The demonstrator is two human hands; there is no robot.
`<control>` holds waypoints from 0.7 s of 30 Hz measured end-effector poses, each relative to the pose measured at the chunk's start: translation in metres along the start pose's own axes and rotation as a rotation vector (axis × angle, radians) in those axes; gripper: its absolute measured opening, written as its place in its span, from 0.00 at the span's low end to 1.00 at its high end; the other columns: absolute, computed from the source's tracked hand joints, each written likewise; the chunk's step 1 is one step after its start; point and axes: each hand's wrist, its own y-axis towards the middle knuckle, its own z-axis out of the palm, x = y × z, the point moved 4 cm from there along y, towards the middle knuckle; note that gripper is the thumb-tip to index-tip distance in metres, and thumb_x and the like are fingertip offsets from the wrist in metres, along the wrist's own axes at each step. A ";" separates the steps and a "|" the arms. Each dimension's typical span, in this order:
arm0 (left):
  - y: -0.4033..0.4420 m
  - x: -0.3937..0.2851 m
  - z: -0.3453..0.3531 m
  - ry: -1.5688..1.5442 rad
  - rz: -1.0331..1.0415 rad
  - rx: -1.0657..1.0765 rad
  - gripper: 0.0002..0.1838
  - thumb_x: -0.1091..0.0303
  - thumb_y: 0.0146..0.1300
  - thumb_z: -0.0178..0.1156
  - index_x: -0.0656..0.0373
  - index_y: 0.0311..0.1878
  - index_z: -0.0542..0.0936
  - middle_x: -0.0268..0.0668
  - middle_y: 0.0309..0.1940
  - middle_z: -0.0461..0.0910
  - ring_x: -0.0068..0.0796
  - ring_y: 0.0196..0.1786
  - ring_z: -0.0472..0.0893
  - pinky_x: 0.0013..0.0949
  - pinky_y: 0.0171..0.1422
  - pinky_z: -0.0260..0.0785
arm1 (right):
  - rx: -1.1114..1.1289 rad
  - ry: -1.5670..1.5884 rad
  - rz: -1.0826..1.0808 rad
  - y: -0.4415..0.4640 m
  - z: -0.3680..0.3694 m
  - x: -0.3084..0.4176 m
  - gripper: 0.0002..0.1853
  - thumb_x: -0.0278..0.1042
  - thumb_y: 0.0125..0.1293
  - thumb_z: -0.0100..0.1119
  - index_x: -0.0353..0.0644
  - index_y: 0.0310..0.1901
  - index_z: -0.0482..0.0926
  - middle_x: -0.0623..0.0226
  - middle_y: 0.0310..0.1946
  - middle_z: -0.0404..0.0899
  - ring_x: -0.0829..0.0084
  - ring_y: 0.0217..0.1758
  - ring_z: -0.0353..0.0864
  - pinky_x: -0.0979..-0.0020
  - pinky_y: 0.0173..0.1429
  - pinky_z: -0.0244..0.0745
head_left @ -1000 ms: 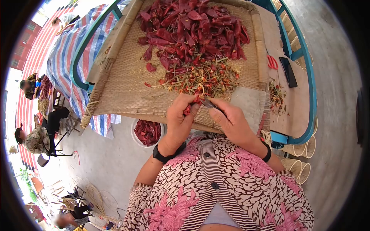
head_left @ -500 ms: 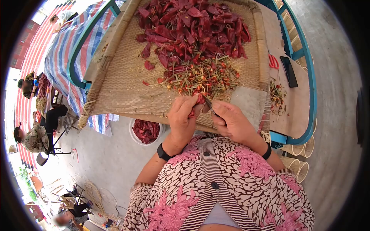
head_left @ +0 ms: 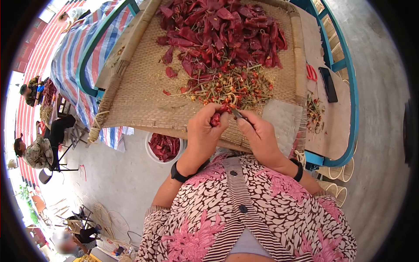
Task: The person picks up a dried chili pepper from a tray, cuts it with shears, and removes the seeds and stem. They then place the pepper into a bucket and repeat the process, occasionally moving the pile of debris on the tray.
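My left hand (head_left: 203, 131) is closed around a dried red chili pepper (head_left: 216, 118), pinching it near the front edge of the woven tray (head_left: 144, 102). In my right hand (head_left: 260, 139) is a small dark metal blade (head_left: 236, 113), its tip against or very close to the pepper's stem end; its handle is hidden by the fingers. Just beyond both hands lies a heap of cut stems and cores (head_left: 238, 87). Behind that heap is a large pile of dried red chili peppers (head_left: 222, 30).
A white bucket (head_left: 149, 150) of red peppers stands on the floor at left. Red-handled scissors (head_left: 311, 73), a black phone (head_left: 328, 84) and stem scraps (head_left: 315, 111) lie right of the tray. A blue metal frame (head_left: 352, 100) surrounds it. Several people sit at far left.
My right hand has turned and shifted slightly, drawing the blade across the pepper's top. My left hand has moved a little left, and more of the pepper shows. The camera view has shifted slightly.
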 end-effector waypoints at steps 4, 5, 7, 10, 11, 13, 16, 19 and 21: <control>0.000 -0.001 -0.004 -0.261 -0.307 0.102 0.05 0.71 0.63 0.61 0.63 0.37 0.78 0.28 0.22 0.70 0.15 0.26 0.66 0.25 0.29 0.60 | -0.058 -0.194 -0.100 0.000 -0.003 0.010 0.16 0.40 0.73 0.54 0.35 0.51 0.77 0.70 0.29 0.77 0.77 0.32 0.75 0.71 0.37 0.71; -0.001 0.000 -0.003 -0.343 -0.372 0.112 0.05 0.71 0.63 0.61 0.63 0.37 0.78 0.26 0.22 0.70 0.14 0.27 0.64 0.25 0.29 0.59 | -0.063 -0.196 -0.114 0.001 -0.003 0.010 0.16 0.40 0.73 0.54 0.35 0.51 0.77 0.70 0.29 0.77 0.77 0.33 0.75 0.71 0.38 0.71; -0.010 0.000 0.008 -0.375 -0.428 0.331 0.06 0.69 0.63 0.61 0.62 0.39 0.79 0.23 0.22 0.69 0.12 0.25 0.64 0.23 0.28 0.57 | -0.186 -0.045 0.056 0.010 -0.013 0.011 0.17 0.41 0.73 0.53 0.35 0.52 0.77 0.70 0.30 0.78 0.76 0.31 0.76 0.71 0.36 0.70; -0.018 0.004 0.010 -0.461 -0.536 0.302 0.09 0.66 0.65 0.61 0.60 0.45 0.80 0.21 0.23 0.70 0.10 0.24 0.64 0.19 0.26 0.55 | -0.190 0.065 0.078 0.018 -0.020 0.007 0.18 0.44 0.75 0.50 0.36 0.53 0.76 0.71 0.29 0.75 0.77 0.25 0.73 0.74 0.30 0.67; -0.014 0.004 0.000 -0.476 -0.582 0.215 0.09 0.65 0.66 0.61 0.59 0.45 0.80 0.20 0.23 0.70 0.08 0.23 0.65 0.18 0.24 0.54 | -0.167 0.087 0.047 0.019 -0.022 0.004 0.19 0.45 0.75 0.49 0.36 0.53 0.75 0.72 0.29 0.74 0.77 0.22 0.71 0.75 0.26 0.65; -0.007 0.006 -0.016 -0.468 -0.624 0.199 0.10 0.65 0.64 0.64 0.57 0.46 0.80 0.20 0.26 0.72 0.08 0.25 0.67 0.17 0.26 0.56 | 0.023 0.700 0.488 0.015 -0.018 -0.017 0.19 0.46 0.76 0.47 0.37 0.53 0.74 0.74 0.26 0.70 0.82 0.19 0.64 0.78 0.22 0.58; 0.003 0.011 -0.025 -0.346 -0.341 0.160 0.11 0.67 0.61 0.67 0.57 0.45 0.80 0.21 0.27 0.74 0.09 0.28 0.69 0.19 0.31 0.59 | 0.194 1.228 0.828 0.011 -0.007 -0.030 0.16 0.45 0.76 0.45 0.41 0.51 0.72 0.76 0.24 0.65 0.87 0.15 0.56 0.82 0.16 0.49; 0.021 0.015 -0.067 -0.038 -0.346 -0.056 0.10 0.68 0.58 0.69 0.60 0.40 0.80 0.23 0.27 0.76 0.11 0.30 0.72 0.22 0.34 0.64 | 0.206 1.127 0.721 0.008 -0.009 -0.024 0.15 0.45 0.76 0.45 0.41 0.50 0.72 0.76 0.24 0.66 0.86 0.15 0.56 0.82 0.16 0.50; 0.042 0.008 -0.098 0.239 -0.331 -0.130 0.13 0.63 0.57 0.69 0.63 0.37 0.80 0.29 0.25 0.77 0.15 0.29 0.73 0.25 0.35 0.65 | 0.193 1.068 0.690 0.008 -0.011 -0.023 0.14 0.45 0.76 0.46 0.42 0.48 0.71 0.77 0.24 0.66 0.86 0.15 0.56 0.82 0.16 0.50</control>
